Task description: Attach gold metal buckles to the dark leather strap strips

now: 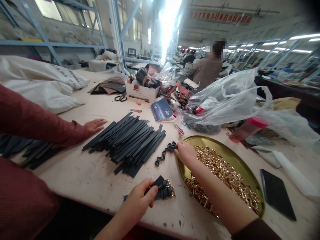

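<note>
My left hand is closed on a dark strap, pinched between thumb and fingers, near the table's front edge. Just beside and under it are dark straps with gold buckles at their right ends; how they overlap the held strap is partly hidden. My right hand reaches over the rim of a round gold tray. Its curled fingertips touch a small cluster of black strap loops; whether one is pinched is hidden. Many gold buckles lie heaped in the tray.
A pile of dark strips lies mid-table. At left, another person's hand rests beside it. Behind are scissors, a blue booklet, a white box and plastic bags. A phone-like black slab lies right.
</note>
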`<state>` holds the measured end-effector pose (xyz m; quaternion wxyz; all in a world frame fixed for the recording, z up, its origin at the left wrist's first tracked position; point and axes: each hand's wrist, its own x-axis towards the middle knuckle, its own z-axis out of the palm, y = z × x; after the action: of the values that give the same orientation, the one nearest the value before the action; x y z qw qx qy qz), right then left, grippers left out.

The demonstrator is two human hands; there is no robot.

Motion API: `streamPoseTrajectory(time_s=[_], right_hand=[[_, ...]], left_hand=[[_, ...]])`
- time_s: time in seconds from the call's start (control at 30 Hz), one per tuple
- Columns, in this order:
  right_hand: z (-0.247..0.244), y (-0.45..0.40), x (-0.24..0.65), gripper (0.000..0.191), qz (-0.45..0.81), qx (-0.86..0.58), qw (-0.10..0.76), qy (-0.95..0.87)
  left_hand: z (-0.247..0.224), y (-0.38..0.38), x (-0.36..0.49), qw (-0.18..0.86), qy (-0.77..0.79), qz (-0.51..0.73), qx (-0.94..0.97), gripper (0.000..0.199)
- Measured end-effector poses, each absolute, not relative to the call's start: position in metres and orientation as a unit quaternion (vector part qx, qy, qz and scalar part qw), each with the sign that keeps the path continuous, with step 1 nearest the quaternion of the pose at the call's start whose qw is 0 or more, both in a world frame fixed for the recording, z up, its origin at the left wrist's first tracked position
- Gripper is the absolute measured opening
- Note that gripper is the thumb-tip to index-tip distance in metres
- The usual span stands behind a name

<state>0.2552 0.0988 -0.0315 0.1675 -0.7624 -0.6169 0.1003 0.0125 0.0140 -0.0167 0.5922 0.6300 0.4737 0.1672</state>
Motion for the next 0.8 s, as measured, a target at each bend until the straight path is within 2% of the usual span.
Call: streamPoseTrajectory(time_s=[0.13, 0.37, 0.43, 0.57, 0.63, 0.8], right_hand=[[-0.038, 0.1, 0.25, 0.01, 0.124, -0.761, 0.184, -0.61], [-0.022, 0.06, 0.241, 0.018, 0.238, -0.7, 0.328, -0.589], [-0.013, 0.037, 0.229, 0.026, 0.324, -0.655, 0.382, -0.565], [0.002, -0.008, 0.2, 0.031, 0.591, -0.494, 0.503, -0.392], [0.003, -0.022, 0.189, 0.031, 0.64, -0.465, 0.51, -0.337], [-0.002, -0.037, 0.176, 0.032, 0.641, -0.476, 0.507, -0.325]], left_hand=[[-0.016, 0.014, 0.014, 0.591, 0.477, 0.166, 0.629, 0.026], [-0.005, 0.007, 0.015, 0.582, 0.481, 0.214, 0.62, 0.028], [0.002, 0.006, 0.018, 0.582, 0.484, 0.236, 0.61, 0.029], [0.009, 0.0, 0.026, 0.581, 0.482, 0.257, 0.603, 0.03], [0.007, -0.006, 0.027, 0.57, 0.472, 0.245, 0.627, 0.03], [0.004, -0.022, 0.022, 0.502, 0.472, 0.211, 0.693, 0.03]])
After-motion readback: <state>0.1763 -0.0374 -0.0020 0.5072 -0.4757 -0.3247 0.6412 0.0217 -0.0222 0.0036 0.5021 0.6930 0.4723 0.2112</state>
